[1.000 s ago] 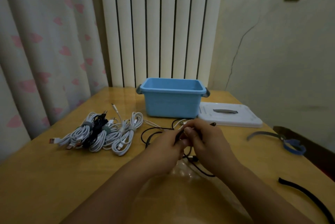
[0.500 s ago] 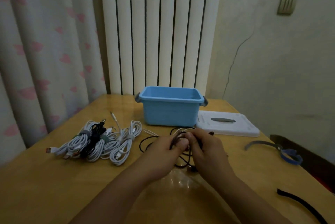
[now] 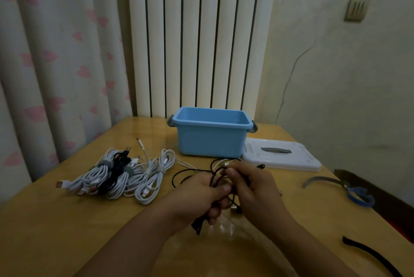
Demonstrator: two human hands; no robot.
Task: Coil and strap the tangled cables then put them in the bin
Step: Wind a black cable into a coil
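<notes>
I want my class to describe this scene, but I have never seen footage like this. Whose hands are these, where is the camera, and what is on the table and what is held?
There is no machine here: a person works with bare hands, and a camera worn on the head looks forward and down, so the arms reach in from the bottom. The left hand and right hand both grip a loose black cable over a wooden table. To the left lies a pile of coiled, strapped cables, mostly white. Behind the hands stands an open blue bin; its inside is hardly visible. Beside it lies a white lid. On the right lie spare straps: a grey one, a blue one and a black one.
</notes>
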